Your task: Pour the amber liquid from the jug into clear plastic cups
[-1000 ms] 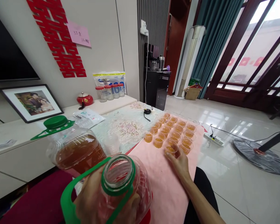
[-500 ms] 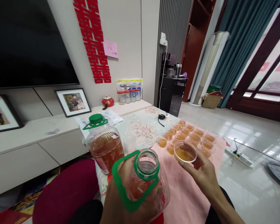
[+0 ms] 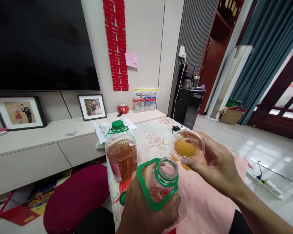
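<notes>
My left hand (image 3: 150, 208) is wrapped round a clear plastic jug (image 3: 183, 208) that has a green carrying handle (image 3: 146, 191) and an uncapped mouth. Between the fingers and thumb of my right hand (image 3: 217, 165) is a clear plastic cup (image 3: 173, 146) holding amber liquid. The cup is tilted, its opening facing me, above and to the right of the jug's mouth. Left of the jug stands a second, capped jug (image 3: 122, 156) of reddish-brown liquid. A green cap (image 3: 122, 198) lies beside my left hand. Behind my right hand, most of the other filled cups are hidden.
A pink cloth (image 3: 197, 198) covers the near part of the flowered tablecloth (image 3: 158, 143). A black tape measure (image 3: 175, 128) lies at the back. To the left is a dark red round seat (image 3: 75, 198); a power strip (image 3: 265, 185) lies on the floor at right.
My right hand has raised the cup and tipped it more toward me, covering most of the filled cups behind. The view has turned left, and the green cap now shows beside my left hand.
</notes>
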`<state>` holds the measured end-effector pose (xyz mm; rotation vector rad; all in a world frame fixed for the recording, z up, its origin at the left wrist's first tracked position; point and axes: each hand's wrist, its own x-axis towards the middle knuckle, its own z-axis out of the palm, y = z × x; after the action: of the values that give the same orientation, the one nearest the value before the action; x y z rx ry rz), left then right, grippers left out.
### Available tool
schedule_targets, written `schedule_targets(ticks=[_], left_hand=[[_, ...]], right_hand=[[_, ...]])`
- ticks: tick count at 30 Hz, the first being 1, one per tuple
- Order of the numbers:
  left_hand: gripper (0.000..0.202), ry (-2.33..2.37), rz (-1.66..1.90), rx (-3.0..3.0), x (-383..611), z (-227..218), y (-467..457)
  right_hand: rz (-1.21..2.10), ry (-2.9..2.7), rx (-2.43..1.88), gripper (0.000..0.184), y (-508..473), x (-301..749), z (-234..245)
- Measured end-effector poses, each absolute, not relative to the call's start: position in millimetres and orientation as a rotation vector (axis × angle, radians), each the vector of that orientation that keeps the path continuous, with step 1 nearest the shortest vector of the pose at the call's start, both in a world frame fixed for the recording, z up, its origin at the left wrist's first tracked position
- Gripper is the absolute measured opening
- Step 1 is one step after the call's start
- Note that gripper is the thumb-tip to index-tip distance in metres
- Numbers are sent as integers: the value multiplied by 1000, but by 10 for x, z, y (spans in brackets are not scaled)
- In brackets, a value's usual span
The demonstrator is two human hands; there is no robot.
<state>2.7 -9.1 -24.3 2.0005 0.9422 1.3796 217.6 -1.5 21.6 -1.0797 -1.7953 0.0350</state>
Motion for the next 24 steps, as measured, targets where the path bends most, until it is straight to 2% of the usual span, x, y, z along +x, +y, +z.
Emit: schedule_targets(ticks=[3,9,14,19,24], left_hand=[[39,1103,1279,1939,17,-281,-111],[15,1162,1145,1847,90,-120,-165],[35,1213,1238,1776,107,-121,-173],[10,1126,1208,1980,64,-246,-105],[13,1114,1240,2058,46,-295,-46]], right_hand=[[-55,-1885,-1028,50,-10,2148,329],[-175,-1998,-951,50,-2,2119,445],[-278,-2075,-848,52,14,2109,503],[-341,-2105,-796,52,21,2097,554],[-380,-2135,-734,53,6,2068,615]])
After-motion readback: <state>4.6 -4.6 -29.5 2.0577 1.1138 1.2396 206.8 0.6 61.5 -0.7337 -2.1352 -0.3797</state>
